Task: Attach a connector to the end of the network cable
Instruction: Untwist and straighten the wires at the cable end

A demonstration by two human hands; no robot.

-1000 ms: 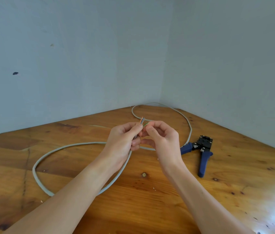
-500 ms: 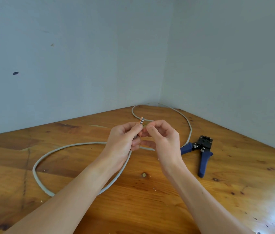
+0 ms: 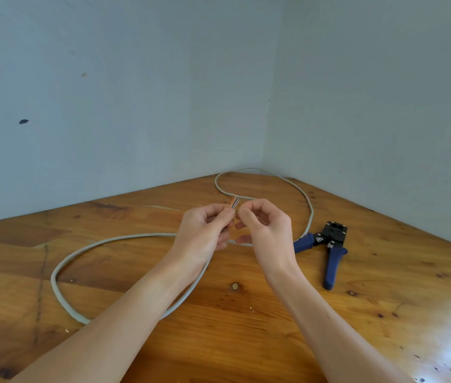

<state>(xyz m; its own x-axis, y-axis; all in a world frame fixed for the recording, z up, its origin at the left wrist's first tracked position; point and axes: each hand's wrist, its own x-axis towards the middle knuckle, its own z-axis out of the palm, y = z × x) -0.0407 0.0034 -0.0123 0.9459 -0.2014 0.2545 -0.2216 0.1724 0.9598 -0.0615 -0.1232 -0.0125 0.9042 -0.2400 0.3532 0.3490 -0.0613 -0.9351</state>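
Compared with a second ago, little has shifted: both hands remain raised together over the middle of the counter (image 3: pixel 384 313), but the greenish strand that stuck out sideways between them is now drawn in, so that only a short piece of it shows at the right hand's fingertips (image 3: pixel 242 212). On the left hand (image 3: pixel 205 233) the grip is clamped on the stripped end of the network cable (image 3: pixel 61 272), thumb and forefinger pinching it just below the bared wires (image 3: pixel 235 202), which stand up above the fingers as a small fan of orange, white and darker strands. On the right hand (image 3: pixel 267 230) the fingers are curled in, with thumb and forefinger tips pressed together right beside those wires; they appear to pinch one thin strand, though it is too small to be sure. From the left hand the grey cable drops under the wrist, sweeps out in a wide loop across the left of the counter, passes behind both hands, and runs on in a second loop to the far corner where the two pale walls (image 3: pixel 136 106) meet. A blue-handled crimping tool (image 3: pixel 326 250) with a black head lies flat on the counter to the right of the right hand, apart from it, its handles spread, one handle touching the cable's far loop. No connector can be made out in either hand.
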